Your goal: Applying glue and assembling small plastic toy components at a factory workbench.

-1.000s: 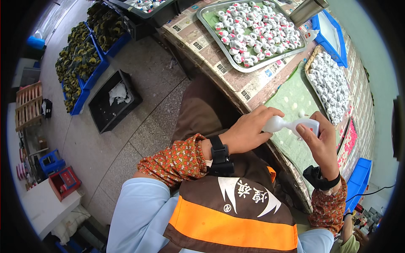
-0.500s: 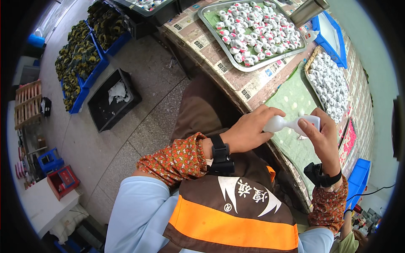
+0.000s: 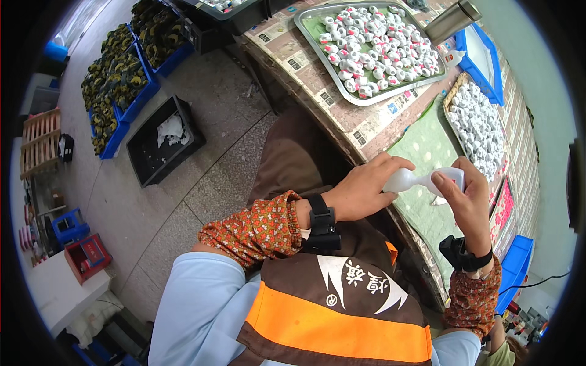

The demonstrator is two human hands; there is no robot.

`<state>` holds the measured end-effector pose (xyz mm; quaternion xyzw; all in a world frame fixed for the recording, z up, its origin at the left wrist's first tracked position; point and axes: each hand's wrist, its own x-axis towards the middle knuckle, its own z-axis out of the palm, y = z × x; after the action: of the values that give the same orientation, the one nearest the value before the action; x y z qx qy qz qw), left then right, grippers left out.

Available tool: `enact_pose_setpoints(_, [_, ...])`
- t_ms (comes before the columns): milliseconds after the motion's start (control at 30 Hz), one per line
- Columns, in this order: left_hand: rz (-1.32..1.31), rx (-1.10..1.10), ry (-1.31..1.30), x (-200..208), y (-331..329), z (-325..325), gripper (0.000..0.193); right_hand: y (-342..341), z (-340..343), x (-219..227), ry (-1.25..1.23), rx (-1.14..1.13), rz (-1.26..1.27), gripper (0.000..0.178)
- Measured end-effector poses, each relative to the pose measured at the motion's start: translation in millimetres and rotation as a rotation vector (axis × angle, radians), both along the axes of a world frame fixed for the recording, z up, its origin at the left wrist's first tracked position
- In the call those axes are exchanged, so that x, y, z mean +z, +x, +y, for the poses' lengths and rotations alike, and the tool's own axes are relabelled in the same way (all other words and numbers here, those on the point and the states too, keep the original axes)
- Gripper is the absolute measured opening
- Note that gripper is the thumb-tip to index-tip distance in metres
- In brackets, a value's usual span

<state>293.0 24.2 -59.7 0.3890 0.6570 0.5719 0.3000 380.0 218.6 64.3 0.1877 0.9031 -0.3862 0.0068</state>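
Observation:
My left hand [image 3: 361,190] is closed by thumb and fingertips on a smooth white rounded piece [image 3: 400,180]. My right hand [image 3: 469,194] grips a small white squeeze bottle [image 3: 450,175], held sideways with its narrow end toward that piece. Bottle and piece meet or nearly meet; I cannot tell if they touch. Both hands are above a pale green cloth [image 3: 421,215] at the table's near edge. Beyond them, a metal tray [image 3: 366,100] carries many small white pieces with pink marks. A second tray [image 3: 452,124] is heaped with small white-and-grey pieces.
A steel flask [image 3: 452,23], a small white bottle [image 3: 452,58] and a blue tray [image 3: 497,73] stand at the back. Pink pieces [image 3: 503,207] lie right. On the floor are a black crate [image 3: 146,168] and blue crates [image 3: 146,91]. Another person's arm [image 3: 497,332] shows lower right.
The whole view has shifted slightly. Both hands keep nearly the same hold on the white piece and the squeeze bottle.

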Motion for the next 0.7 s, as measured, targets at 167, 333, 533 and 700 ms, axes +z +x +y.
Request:
enact_pose_setpoints(167, [0.008,0.004,0.013,0.5,-0.1,1.0,0.062,-1.8,-3.2,3.0,0.01,-0.031,-0.011,0.038])
enact_pose_setpoints(333, [-0.001,0.006,0.02,-0.4,-1.0,2.3,0.062,-1.4,-9.9,1.0,0.087,-0.029,0.037,0.036])
enact_pose_setpoints(533, [0.007,0.024,0.035,-4.3,-0.8,3.5,0.061,-5.8,-9.4,5.1,0.141,0.042,0.05,0.037])
enact_pose_setpoints(700, [0.009,0.042,0.057,-2.2,-1.5,4.7,0.06,-7.0,-14.5,7.1,0.128,-0.012,0.071,0.038])
